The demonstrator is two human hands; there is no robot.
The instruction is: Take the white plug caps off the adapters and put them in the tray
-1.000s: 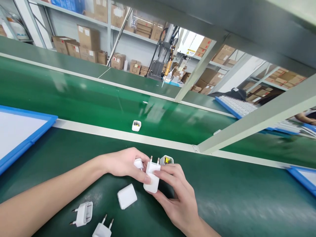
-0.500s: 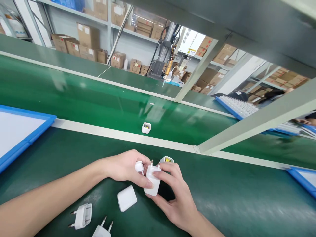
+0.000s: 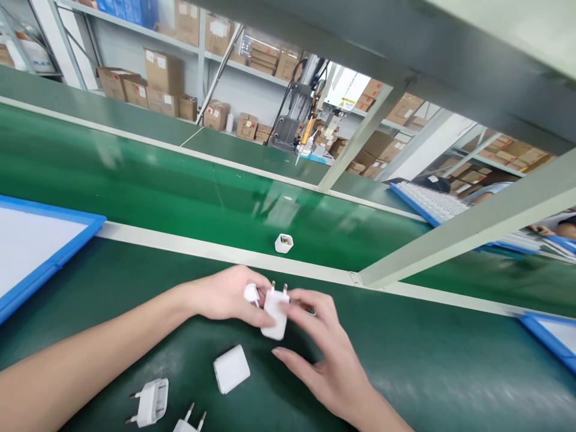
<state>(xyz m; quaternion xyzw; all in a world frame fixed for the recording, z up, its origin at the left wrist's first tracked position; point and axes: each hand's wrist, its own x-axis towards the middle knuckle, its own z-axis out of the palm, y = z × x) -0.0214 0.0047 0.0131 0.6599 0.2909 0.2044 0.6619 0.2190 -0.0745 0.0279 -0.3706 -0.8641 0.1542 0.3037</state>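
My left hand (image 3: 225, 295) is closed around a white two-pin charger plug (image 3: 275, 312), thumb on its side, with a second small white plug piece (image 3: 250, 293) tucked in its fingers. My right hand (image 3: 321, 354) rests its fingertips on the top of the same charger, fingers partly spread. Both hands are over the dark green bench (image 3: 427, 372). A white charger shell (image 3: 231, 368) lies just below them. Two more pin plugs (image 3: 150, 403) (image 3: 189, 423) lie at the bottom edge. An open charger case (image 3: 284, 243) rides on the green conveyor belt (image 3: 157, 186).
A blue-framed white tray (image 3: 40, 246) lies at the left, another blue tray corner (image 3: 551, 336) at the right. A grey metal frame bar (image 3: 450, 231) slants over the belt. Another person's arm (image 3: 549, 229) shows at far right. Shelves with cardboard boxes (image 3: 157, 78) stand behind.
The open case on the belt has moved to the right. The charger in my hands has been pressed down lower, and my right fingers now cover the open case that showed behind it.
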